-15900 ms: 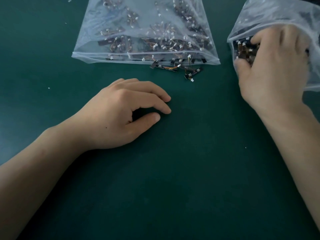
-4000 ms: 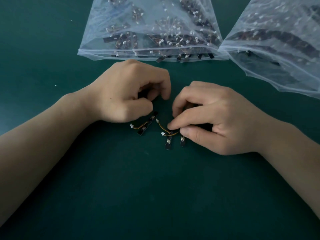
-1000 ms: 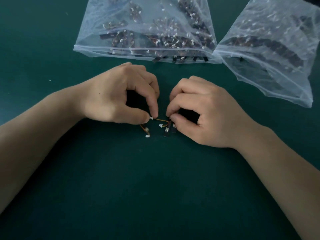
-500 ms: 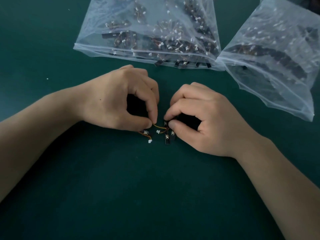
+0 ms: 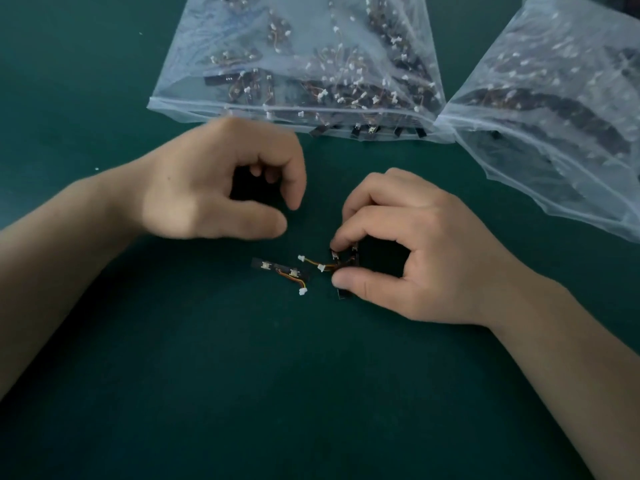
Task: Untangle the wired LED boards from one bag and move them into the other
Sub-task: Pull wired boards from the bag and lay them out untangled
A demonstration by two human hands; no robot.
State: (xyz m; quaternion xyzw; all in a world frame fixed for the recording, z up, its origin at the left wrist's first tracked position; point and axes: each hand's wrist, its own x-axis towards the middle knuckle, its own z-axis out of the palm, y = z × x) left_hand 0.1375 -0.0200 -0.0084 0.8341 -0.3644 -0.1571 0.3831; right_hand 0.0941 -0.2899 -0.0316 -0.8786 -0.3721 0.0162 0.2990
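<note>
Left fingers (image 5: 295, 181), now empty, released a board (image 5: 277, 268) below; right fingers (image 5: 356, 233) pinch the tangle (image 5: 335, 255).

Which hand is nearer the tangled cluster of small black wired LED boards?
Right. The right hand pinches the tangled black boards; the left hand is up-left, apart, empty.

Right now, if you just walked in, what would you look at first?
The two hands over the green table: the right hand pinches a little tangle of wired LED boards, while the left hand hovers nearby holding nothing. One loose board lies left of the tangle. Behind sit two clear bags stuffed with boards, the middle bag and the right bag.
</note>
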